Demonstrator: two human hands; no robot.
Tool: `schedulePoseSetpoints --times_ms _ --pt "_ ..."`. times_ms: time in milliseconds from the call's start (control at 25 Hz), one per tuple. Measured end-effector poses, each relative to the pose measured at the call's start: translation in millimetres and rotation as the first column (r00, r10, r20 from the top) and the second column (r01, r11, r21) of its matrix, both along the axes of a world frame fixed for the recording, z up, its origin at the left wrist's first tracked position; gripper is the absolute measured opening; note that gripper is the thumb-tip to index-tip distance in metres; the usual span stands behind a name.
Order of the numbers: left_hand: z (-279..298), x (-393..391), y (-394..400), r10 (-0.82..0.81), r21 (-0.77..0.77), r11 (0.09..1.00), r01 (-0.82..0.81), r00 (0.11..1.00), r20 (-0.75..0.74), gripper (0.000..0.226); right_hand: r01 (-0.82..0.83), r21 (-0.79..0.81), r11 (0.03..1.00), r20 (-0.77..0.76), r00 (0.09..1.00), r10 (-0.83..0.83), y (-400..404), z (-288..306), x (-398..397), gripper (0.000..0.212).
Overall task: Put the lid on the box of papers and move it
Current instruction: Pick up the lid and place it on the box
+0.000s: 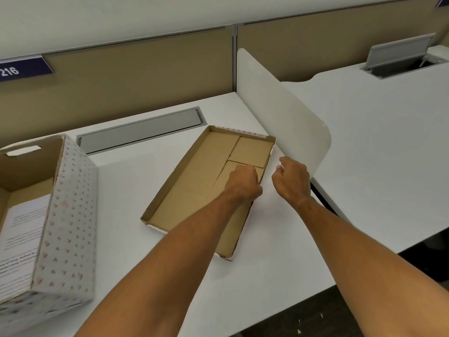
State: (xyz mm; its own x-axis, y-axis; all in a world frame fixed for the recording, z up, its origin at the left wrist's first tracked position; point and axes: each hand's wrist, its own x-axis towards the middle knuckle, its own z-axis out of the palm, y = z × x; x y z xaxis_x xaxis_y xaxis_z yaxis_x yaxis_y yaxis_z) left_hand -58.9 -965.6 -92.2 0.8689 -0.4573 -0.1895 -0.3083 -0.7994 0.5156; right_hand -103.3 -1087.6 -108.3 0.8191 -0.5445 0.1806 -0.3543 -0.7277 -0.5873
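The lid (194, 181) lies upside down in the middle of the white desk (136, 251), brown inside facing up, with a patterned rim. My left hand (244, 182) is over its right long rim, fingers curled down at the edge; whether it grips the rim I cannot tell. To the right of the lid hovers my right hand (292, 180), fingers loosely bent and apart, holding nothing. The open box (65, 215), white with small hearts, stands at the left with printed papers (21, 229) inside.
A white curved divider (286, 113) rises just right of my right hand. A grey cable flap (141, 130) is set into the desk behind the lid. A tan partition wall (136, 71) closes the back. Another desk (388, 142) lies beyond the divider.
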Motion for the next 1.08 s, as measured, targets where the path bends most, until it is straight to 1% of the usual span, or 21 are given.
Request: schedulePoseSetpoints --times_ms 80,200,280,360,440,520,560,640,720,800,920,1000,1080 --pt "19.8 8.9 11.2 0.026 -0.105 0.994 -0.027 1.000 -0.008 0.009 0.043 0.062 0.997 0.006 0.999 -0.044 4.8 2.4 6.4 0.038" --pt "62.7 23.5 37.0 0.067 -0.235 0.969 -0.075 0.997 -0.043 0.006 0.096 0.235 0.967 -0.008 0.995 -0.096 20.0 9.1 16.9 0.038" --pt "94.2 33.1 58.8 0.107 -0.303 0.945 -0.122 0.992 -0.066 0.007 0.096 0.353 0.931 -0.022 0.995 -0.095 31.5 14.1 22.8 0.034" --pt "125.4 39.3 85.0 0.161 -0.389 0.903 -0.182 0.983 -0.086 0.010 0.056 0.460 0.886 -0.029 0.998 -0.048 45.0 18.1 28.1 0.026" --pt "151.6 41.7 112.6 0.192 -0.507 0.830 -0.233 0.972 -0.134 0.012 -0.010 0.575 0.818 -0.026 0.999 0.030 62.8 23.7 33.0 0.021" --pt "169.3 39.5 139.7 0.216 -0.616 0.728 -0.302 0.953 -0.213 0.013 -0.078 0.714 0.696 0.015 0.995 0.097 82.3 29.3 38.8 0.019" --pt "175.1 37.3 151.8 0.224 -0.659 0.673 -0.336 0.942 -0.251 0.013 -0.087 0.768 0.635 0.023 0.994 0.108 90.6 31.4 41.8 0.019" --pt "182.6 31.6 172.8 0.244 -0.719 0.565 -0.405 0.914 -0.323 0.011 -0.053 0.834 0.549 -0.023 0.991 0.132 105.3 32.7 46.5 0.022" --pt "185.7 24.2 193.1 0.251 -0.738 0.484 -0.470 0.883 -0.397 0.007 0.027 0.879 0.476 -0.127 0.976 0.179 116.8 30.2 47.4 0.042" --pt "189.1 15.9 212.4 0.258 -0.727 0.440 -0.527 0.850 -0.459 0.015 0.087 0.914 0.395 -0.208 0.939 0.275 129.8 28.2 44.7 0.053" --pt "197.7 5.4 242.9 0.240 -0.740 0.349 -0.575 0.818 -0.522 0.023 0.097 0.958 0.270 -0.203 0.892 0.403 162.0 26.9 42.4 0.053" --pt "203.1 2.4 260.5 0.212 -0.755 0.269 -0.598 0.801 -0.559 0.024 0.086 0.969 0.232 -0.185 0.875 0.447 182.9 28.1 41.9 0.048" --pt "207.0 -2.4 281.8 0.214 -0.764 0.220 -0.606 0.794 -0.568 0.025 0.042 0.978 0.202 -0.136 0.867 0.480 204.0 33.5 43.2 0.043"
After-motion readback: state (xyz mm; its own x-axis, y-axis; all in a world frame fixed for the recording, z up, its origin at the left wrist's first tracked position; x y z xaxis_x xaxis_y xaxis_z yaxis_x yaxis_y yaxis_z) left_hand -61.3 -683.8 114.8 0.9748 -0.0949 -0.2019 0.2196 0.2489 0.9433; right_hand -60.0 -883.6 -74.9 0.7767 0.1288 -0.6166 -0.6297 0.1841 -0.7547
